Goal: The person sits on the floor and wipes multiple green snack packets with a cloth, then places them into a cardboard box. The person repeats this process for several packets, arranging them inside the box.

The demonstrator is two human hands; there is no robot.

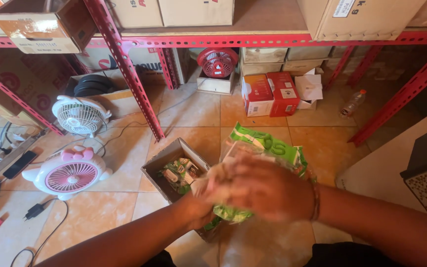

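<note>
Above the tiled floor (193, 118), both hands meet at chest height around a green-and-white plastic bag (268, 146), kept close so it stays off the floor. The right hand (268, 190) lies over it, blurred, and its fingers seem curled on the plastic; the left hand (206, 193) cups it from below. Just beside them sits an open cardboard box (174, 170) of small packets, within easy reach.

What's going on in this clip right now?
A person, seen from above, has both hands on a green and white plastic bag. The right hand lies over it, blurred by motion; the left hand grips from below. Under them on the tiled floor sits an open cardboard box of small packets. Two small fans stand at the left.
</note>
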